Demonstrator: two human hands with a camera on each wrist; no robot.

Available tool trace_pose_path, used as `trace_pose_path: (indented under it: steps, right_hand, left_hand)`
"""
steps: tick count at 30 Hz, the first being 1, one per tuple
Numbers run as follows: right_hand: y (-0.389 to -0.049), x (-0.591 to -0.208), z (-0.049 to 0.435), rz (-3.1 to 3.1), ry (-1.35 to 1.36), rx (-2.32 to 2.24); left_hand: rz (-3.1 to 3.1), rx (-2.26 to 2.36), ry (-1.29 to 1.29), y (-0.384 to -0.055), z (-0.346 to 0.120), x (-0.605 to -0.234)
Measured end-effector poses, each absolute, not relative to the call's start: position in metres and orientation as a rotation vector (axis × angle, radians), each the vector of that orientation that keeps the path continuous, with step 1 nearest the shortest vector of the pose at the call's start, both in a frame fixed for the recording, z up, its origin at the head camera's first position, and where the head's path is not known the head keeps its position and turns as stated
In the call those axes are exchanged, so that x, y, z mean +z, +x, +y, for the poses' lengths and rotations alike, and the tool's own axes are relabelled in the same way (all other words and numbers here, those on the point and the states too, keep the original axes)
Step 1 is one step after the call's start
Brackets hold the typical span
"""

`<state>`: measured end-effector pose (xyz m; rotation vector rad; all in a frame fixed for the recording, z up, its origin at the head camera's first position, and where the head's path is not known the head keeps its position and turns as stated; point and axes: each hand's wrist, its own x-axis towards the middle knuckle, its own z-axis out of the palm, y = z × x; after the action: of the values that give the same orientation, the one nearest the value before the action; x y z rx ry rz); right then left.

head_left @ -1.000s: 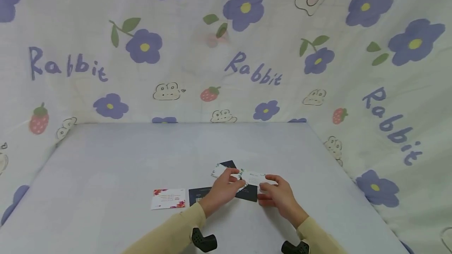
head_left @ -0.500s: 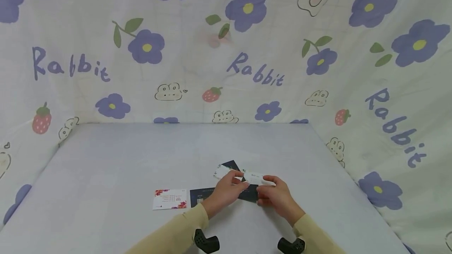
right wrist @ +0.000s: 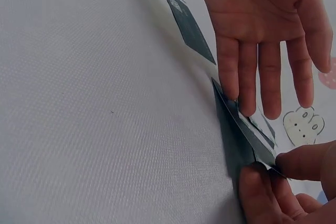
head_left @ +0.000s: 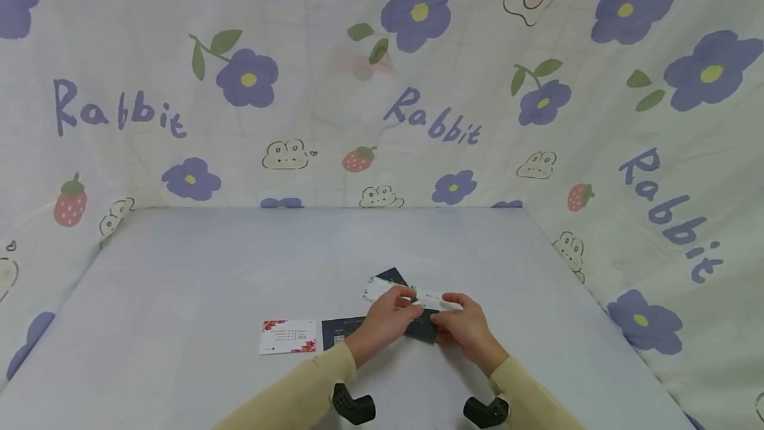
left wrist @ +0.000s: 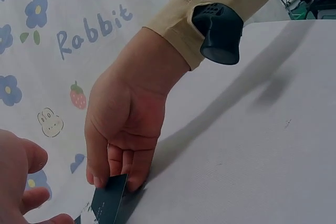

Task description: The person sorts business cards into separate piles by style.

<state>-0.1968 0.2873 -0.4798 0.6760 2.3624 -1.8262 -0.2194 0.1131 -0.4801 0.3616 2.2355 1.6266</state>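
Note:
My right hand [head_left: 471, 334] pinches a dark business card [head_left: 422, 328] by its right end. In the right wrist view that dark card [right wrist: 245, 124] stands tilted on edge, thumb on one side and fingers on the other. Across from it, my left hand [right wrist: 262, 30] has its fingers fairly straight, with some fingertips touching or just behind the cards. White cards with green leaf corners, one [head_left: 373, 288] at left and one [head_left: 434, 298] between the hands, lie with another dark card [head_left: 391, 275]. How they overlap is partly hidden by my left hand.
Left of the hands, a white card with red flowers [head_left: 288, 337] lies beside a dark card with a QR code [head_left: 337, 332], partly covered by my left forearm. A white table [head_left: 197, 264] carries everything. Rabbit-patterned cloth [head_left: 322, 98] hangs behind it and along the sides.
My right hand has shifted slightly left, toward the left hand. My left hand has moved a little right across the cards. The red-flowered card stays where it was.

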Motion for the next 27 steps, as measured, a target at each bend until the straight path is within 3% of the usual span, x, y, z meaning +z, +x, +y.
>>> trace_pose_path:
  steps: [27]
  right_hand:
    - [-0.162, -0.474, 0.327, 2.266, 0.647, -1.867]
  left_hand:
    - [2.232, 1.675, 0.351, -0.220, 0.125, -0.488]
